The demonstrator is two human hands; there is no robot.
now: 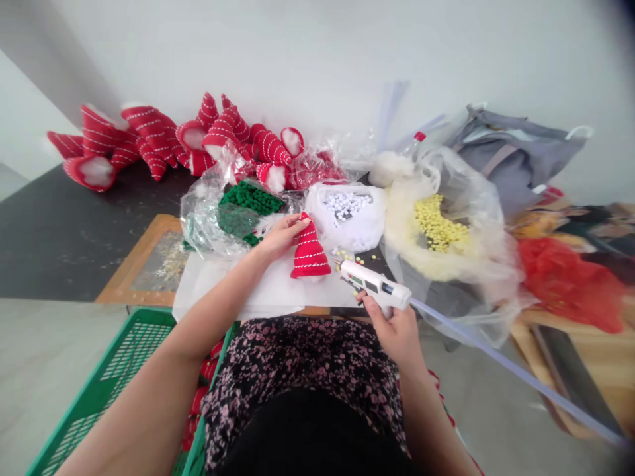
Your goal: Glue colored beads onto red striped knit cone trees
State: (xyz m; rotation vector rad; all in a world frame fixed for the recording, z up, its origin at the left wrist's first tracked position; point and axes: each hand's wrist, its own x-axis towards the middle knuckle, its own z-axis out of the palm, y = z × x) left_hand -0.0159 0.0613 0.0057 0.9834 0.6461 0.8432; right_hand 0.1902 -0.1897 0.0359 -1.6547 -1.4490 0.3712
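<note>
My left hand (284,237) pinches the tip of a small red hat (311,254) with white stitched stripes, its wide end toward me over white paper (268,287). In my right hand (394,327) is a white hot glue gun (374,283), its nozzle pointing left and close to the hat's lower right edge. A long clear glue stick (496,348) runs out of the gun's back to the lower right. Small yellow and white pompoms (342,254) lie scattered just beyond the nozzle.
Bags of green pompoms (251,198), white pompoms (347,205) and yellow pompoms (439,225) stand behind my hands. More striped red hats (153,135) are piled along the wall. A green basket (106,370) sits at lower left, a grey bag (516,152) at right.
</note>
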